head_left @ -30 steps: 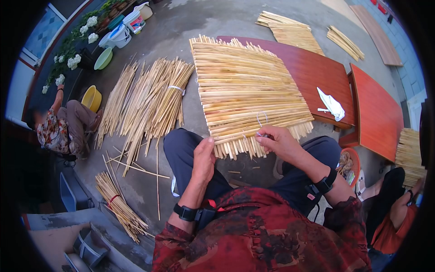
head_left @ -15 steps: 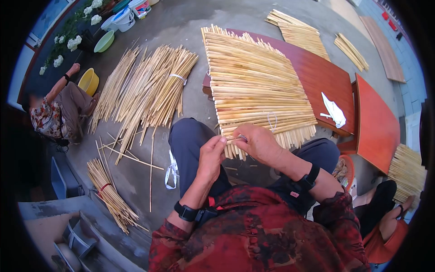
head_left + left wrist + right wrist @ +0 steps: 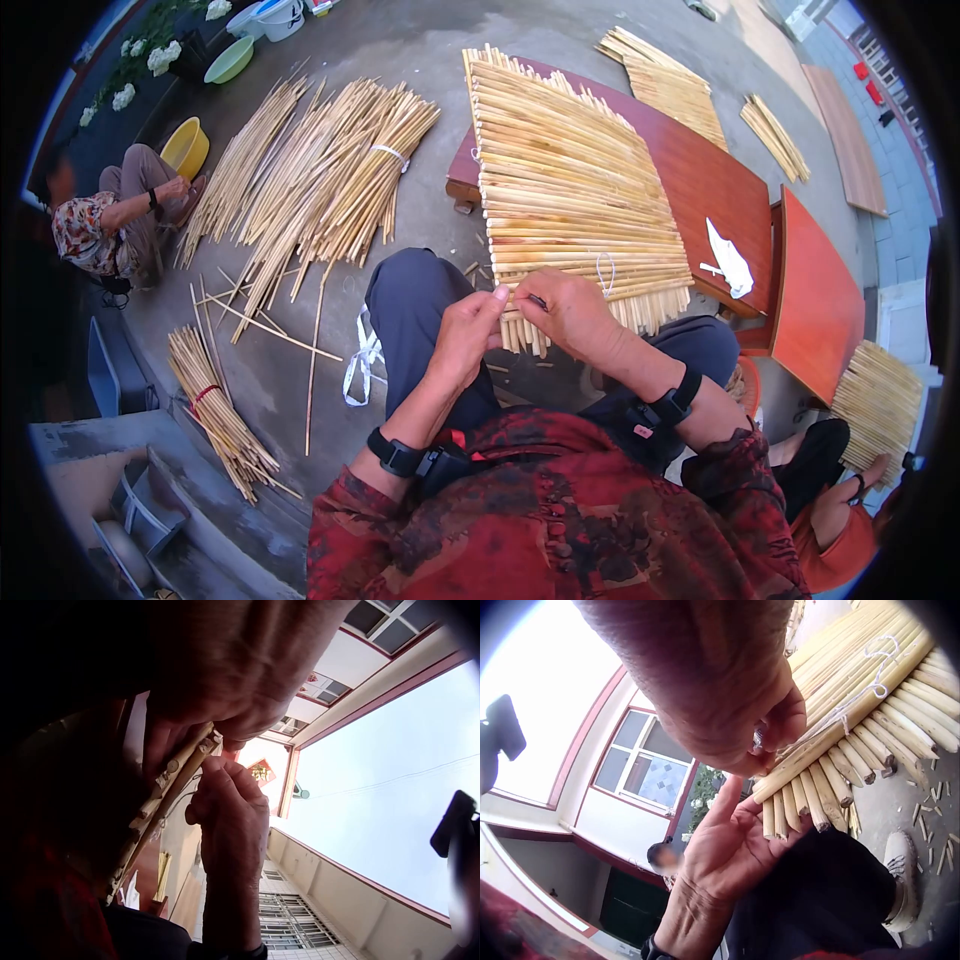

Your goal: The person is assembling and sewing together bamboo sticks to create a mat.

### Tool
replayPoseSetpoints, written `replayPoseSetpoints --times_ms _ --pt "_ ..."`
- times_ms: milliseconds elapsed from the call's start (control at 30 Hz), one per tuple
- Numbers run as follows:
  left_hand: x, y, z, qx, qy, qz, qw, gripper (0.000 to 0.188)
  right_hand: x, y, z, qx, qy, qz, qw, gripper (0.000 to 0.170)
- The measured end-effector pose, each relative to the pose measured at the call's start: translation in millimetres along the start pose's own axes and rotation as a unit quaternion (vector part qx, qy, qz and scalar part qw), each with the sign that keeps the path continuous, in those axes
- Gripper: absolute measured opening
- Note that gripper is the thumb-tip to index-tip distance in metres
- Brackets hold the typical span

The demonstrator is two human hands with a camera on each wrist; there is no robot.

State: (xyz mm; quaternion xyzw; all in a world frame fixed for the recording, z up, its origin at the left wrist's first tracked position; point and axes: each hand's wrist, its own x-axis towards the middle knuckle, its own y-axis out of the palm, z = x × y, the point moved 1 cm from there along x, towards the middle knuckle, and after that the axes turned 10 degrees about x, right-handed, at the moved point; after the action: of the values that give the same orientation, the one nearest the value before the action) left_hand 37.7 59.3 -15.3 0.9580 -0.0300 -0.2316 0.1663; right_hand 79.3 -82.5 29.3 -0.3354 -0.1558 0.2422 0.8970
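Observation:
A mat of pale peeled sticks [image 3: 575, 170], laid side by side, lies over the knees and the low table. My left hand [image 3: 465, 335] grips its near left corner, thumb on top and fingers underneath in the right wrist view. Right beside that thumb, my right hand [image 3: 578, 312] has its fingers bent at the edge stick and pinches a small dark metal piece [image 3: 537, 300]; its full shape is hidden by the fingers. White thread [image 3: 885, 656] loops over the mat near the right hand. Cut stick ends [image 3: 832, 784] jut out below the edge stick.
Loose stick piles [image 3: 330, 170] lie on the floor at left, near a red-tied bundle [image 3: 215, 410] and white strips [image 3: 362, 365]. A dark red table [image 3: 720, 190] stands under the mat, with a white cloth [image 3: 730, 260] on it. Other people sit left and right.
My right hand has moved left along the mat's near edge, up to the left thumb, leaving the thread loop behind it. The left hand keeps its hold. The head view has shifted.

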Motion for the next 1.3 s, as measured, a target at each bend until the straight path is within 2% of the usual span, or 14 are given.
replayPoseSetpoints --times_ms 167,233,267,333,467,533,567,600,633,767,1000,1067,1133,1300 --pt "9.3 0.2 -5.2 0.014 -0.03 -0.013 0.999 0.033 0.8 8.7 -11.4 0.051 -0.009 -0.004 0.999 0.009" --pt "18.9 -3.9 6.4 0.096 0.024 -0.026 0.995 0.033 -2.3 10.2 -11.6 0.166 0.07 -0.018 0.983 0.007" --pt "22.5 -4.8 13.2 0.092 0.021 -0.027 0.995 0.033 -3.8 11.1 -12.6 0.165 0.073 -0.014 0.983 0.007" --pt "27.1 -4.8 17.4 0.179 0.121 -0.049 0.975 0.035 -5.6 12.1 -14.2 0.171 0.062 -0.027 0.983 0.007" --pt "28.5 -12.3 15.1 0.299 0.095 -0.033 0.949 0.026 -6.4 13.7 -13.5 0.17 0.084 -0.025 0.982 0.008" --pt "24.5 -12.9 9.0 0.395 0.116 -0.033 0.911 0.027 -6.1 14.9 -14.3 0.177 0.1 -0.026 0.979 0.008" --pt "23.2 -12.0 9.5 0.394 0.115 -0.034 0.911 0.027 -6.7 14.2 -14.8 0.177 0.1 -0.024 0.979 0.008" --pt "23.0 -10.6 11.4 0.258 0.064 -0.007 0.964 0.026 -5.6 12.9 -15.8 0.171 0.097 -0.016 0.98 0.008" --pt "22.1 -10.6 11.3 0.121 0.011 0.024 0.992 0.026 -4.7 13.0 -16.2 0.167 0.095 -0.012 0.981 0.009" --pt "6.9 -9.9 3.1 0.077 -0.023 0.054 0.995 0.026 -7.2 9.1 -27.4 0.231 0.163 -0.014 0.959 0.011" --pt "3.5 -12.6 -3.8 -0.004 -0.011 0.118 0.993 0.033 -5.7 4.1 -8.3 0.154 0.093 0.021 0.984 0.012" --pt "2.7 -11.5 -6.4 -0.003 -0.017 0.127 0.992 0.035 -4.8 3.5 -6.5 0.151 0.091 0.024 0.984 0.011" --pt "3.2 -12.2 -6.6 0.014 0.01 0.139 0.99 0.038 -3.1 2.3 -5.2 0.049 -0.019 0.021 0.998 0.009" --pt "0.6 -9.0 -14.0 0.052 0.041 0.145 0.987 0.042 -4.5 -2.2 -0.2 0.033 -0.041 0.008 0.999 0.007"
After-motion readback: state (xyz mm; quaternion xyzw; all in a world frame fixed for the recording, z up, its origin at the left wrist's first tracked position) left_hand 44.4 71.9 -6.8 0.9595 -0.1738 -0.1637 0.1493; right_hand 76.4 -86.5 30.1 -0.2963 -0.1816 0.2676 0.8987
